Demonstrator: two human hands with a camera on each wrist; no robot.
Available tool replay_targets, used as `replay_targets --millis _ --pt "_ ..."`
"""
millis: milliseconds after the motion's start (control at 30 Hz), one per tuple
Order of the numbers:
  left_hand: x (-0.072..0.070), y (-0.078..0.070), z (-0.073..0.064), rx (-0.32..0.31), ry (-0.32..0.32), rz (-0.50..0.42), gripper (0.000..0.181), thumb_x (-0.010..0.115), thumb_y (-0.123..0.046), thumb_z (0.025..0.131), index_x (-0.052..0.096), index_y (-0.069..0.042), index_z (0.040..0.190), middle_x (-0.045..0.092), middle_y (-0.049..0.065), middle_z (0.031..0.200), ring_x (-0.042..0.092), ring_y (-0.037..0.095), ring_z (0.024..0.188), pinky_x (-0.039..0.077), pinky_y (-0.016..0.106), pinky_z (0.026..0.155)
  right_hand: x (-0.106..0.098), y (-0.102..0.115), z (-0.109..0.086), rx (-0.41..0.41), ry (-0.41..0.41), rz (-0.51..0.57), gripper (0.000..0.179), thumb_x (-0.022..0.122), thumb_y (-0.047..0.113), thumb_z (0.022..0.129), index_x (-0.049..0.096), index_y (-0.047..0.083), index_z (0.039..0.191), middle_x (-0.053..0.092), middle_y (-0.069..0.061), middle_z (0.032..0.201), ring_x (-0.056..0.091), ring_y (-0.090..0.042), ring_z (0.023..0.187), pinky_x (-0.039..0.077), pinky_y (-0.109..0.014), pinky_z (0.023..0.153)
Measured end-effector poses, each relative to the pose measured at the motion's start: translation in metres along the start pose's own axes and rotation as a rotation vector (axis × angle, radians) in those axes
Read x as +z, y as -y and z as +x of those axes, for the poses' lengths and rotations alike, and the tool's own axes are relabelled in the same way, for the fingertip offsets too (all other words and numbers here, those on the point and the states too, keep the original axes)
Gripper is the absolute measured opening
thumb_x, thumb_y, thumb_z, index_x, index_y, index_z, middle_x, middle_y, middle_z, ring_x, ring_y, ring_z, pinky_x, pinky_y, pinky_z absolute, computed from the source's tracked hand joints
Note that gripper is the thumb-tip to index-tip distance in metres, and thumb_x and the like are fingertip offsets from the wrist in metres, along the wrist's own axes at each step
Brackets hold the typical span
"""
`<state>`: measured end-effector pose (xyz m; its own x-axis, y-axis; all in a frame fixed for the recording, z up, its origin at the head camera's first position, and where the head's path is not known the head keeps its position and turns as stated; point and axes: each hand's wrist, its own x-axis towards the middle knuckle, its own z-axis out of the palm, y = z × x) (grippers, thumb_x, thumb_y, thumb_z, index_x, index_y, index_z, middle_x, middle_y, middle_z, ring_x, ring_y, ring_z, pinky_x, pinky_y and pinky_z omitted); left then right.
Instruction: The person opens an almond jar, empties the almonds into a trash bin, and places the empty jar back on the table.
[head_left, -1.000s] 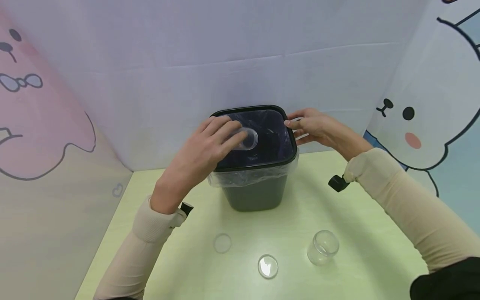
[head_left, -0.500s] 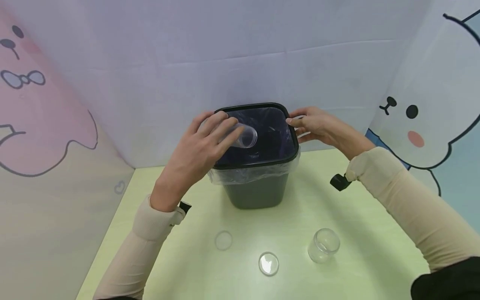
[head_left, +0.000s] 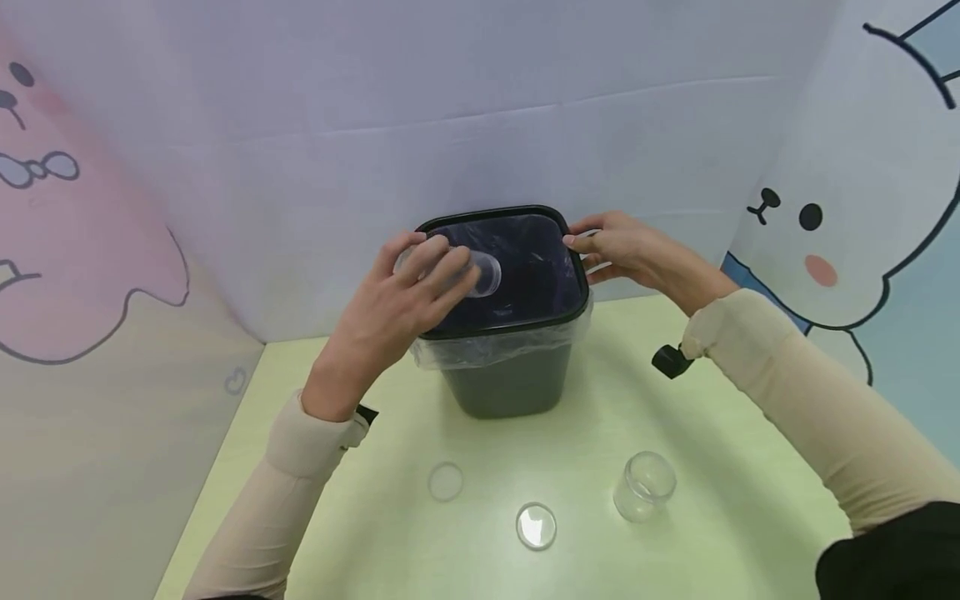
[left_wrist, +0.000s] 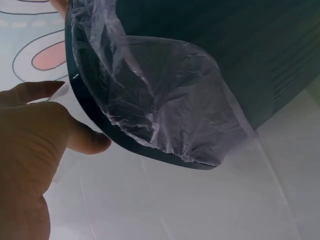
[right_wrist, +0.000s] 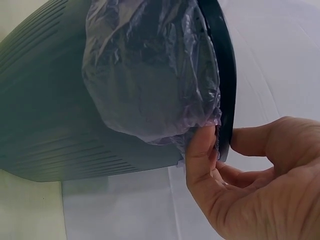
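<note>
In the head view, a dark grey trash bin [head_left: 513,379] with a black rim and a clear liner bag [head_left: 510,350] folded over it stands on the table. Curled fingers of my left hand [head_left: 401,300] hold a clear jar [head_left: 483,273] on its side over the bin's mouth, its round end facing right. Most of the jar is behind the fingers. My right hand [head_left: 626,250] grips the bin's right rim. Seen by the right wrist camera, fingers [right_wrist: 201,150] lie against the liner, with the thumb on the rim's other side. Whatever lies deep in the bin is too dark to tell.
A second clear jar [head_left: 645,487] stands on the pale green table [head_left: 360,533], front right. Two round clear lids lie before the bin: a faint lid [head_left: 446,482] and a shinier lid [head_left: 536,527]. A white cloth wall [head_left: 480,158] rises right behind the bin.
The left hand has drawn slightly left with the jar, which stays over the bin. The right hand keeps its hold on the rim. The head view has shifted a little.
</note>
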<state>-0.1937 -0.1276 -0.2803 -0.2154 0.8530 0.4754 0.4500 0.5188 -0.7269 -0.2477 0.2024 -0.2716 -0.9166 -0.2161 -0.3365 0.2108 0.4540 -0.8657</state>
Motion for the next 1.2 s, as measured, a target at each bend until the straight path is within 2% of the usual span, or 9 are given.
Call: replay_targets --millis 100,200,300,400,533,667,800,1000,1200 --pt "0.006 -0.002 -0.001 0.041 -0.034 0.086 0.045 0.068 0.0 0.091 0.055 -0.015 0.131 0.05 0.004 0.13 0.046 0.025 0.12 0.041 0.043 0.112 -0.002 0.0 0.001 0.0 -0.003 -0.011 0.061 0.047 0.03 0.112 0.027 0.008 0.165 0.035 -0.019 0.163 0.052 -0.034 0.135 0.058 -0.033 0.094" --pt "0.012 -0.002 0.0 0.085 -0.048 0.111 0.042 0.07 -0.002 0.089 0.054 -0.013 0.127 0.05 0.004 0.126 0.046 0.023 0.117 0.041 0.042 0.113 -0.004 -0.001 0.002 -0.003 -0.013 -0.012 0.06 0.046 0.029 0.112 0.026 0.007 0.165 0.035 -0.019 0.164 0.052 -0.034 0.135 0.058 -0.032 0.091" --pt "0.015 0.002 0.002 0.118 -0.028 0.079 0.041 0.07 -0.001 0.087 0.055 -0.011 0.124 0.05 0.005 0.126 0.047 0.024 0.119 0.04 0.043 0.116 -0.005 -0.004 0.002 -0.001 -0.022 -0.013 0.061 0.046 0.029 0.112 0.026 0.006 0.165 0.035 -0.02 0.164 0.052 -0.035 0.134 0.058 -0.032 0.09" --pt "0.014 0.005 0.004 0.09 0.021 -0.033 0.042 0.074 0.003 0.086 0.061 -0.011 0.124 0.054 0.007 0.128 0.05 0.028 0.123 0.041 0.044 0.117 -0.005 -0.005 0.002 0.006 -0.022 -0.018 0.06 0.046 0.03 0.112 0.027 0.007 0.165 0.035 -0.019 0.164 0.053 -0.033 0.134 0.058 -0.032 0.091" --pt "0.011 0.01 0.003 -0.057 0.146 -0.293 0.048 0.076 0.009 0.084 0.066 -0.011 0.126 0.06 0.009 0.129 0.053 0.033 0.125 0.048 0.047 0.107 -0.004 -0.005 0.003 -0.004 -0.017 -0.022 0.061 0.047 0.031 0.112 0.027 0.007 0.165 0.036 -0.019 0.163 0.054 -0.033 0.132 0.058 -0.031 0.09" --pt "0.013 0.012 -0.001 -0.213 0.247 -0.47 0.053 0.084 -0.006 0.086 0.061 -0.009 0.134 0.061 0.012 0.132 0.054 0.035 0.125 0.052 0.05 0.095 -0.004 -0.005 0.004 -0.007 -0.027 -0.026 0.059 0.046 0.03 0.112 0.029 0.006 0.164 0.037 -0.019 0.161 0.057 -0.03 0.124 0.058 -0.029 0.086" --pt "0.015 0.015 -0.004 -0.345 0.266 -0.616 0.056 0.085 -0.031 0.089 0.061 -0.007 0.134 0.065 0.012 0.129 0.057 0.034 0.123 0.054 0.049 0.096 -0.003 -0.005 0.004 -0.005 -0.029 -0.03 0.059 0.046 0.03 0.112 0.03 0.006 0.164 0.039 -0.018 0.158 0.058 -0.025 0.116 0.058 -0.029 0.085" --pt "0.011 0.013 -0.004 -0.554 0.269 -0.782 0.053 0.076 -0.047 0.094 0.066 -0.006 0.126 0.071 0.01 0.119 0.064 0.028 0.106 0.056 0.045 0.086 -0.004 -0.003 0.004 -0.01 -0.032 -0.035 0.058 0.046 0.03 0.112 0.031 0.006 0.163 0.04 -0.018 0.158 0.059 -0.022 0.112 0.058 -0.03 0.086" --pt "0.011 0.01 -0.001 -0.643 0.257 -0.833 0.041 0.067 -0.046 0.101 0.069 -0.008 0.116 0.071 0.005 0.087 0.059 0.022 0.071 0.05 0.038 0.069 -0.006 -0.008 0.0 -0.011 -0.033 -0.029 0.059 0.046 0.029 0.113 0.029 0.005 0.164 0.037 -0.019 0.16 0.058 -0.024 0.114 0.058 -0.028 0.085"
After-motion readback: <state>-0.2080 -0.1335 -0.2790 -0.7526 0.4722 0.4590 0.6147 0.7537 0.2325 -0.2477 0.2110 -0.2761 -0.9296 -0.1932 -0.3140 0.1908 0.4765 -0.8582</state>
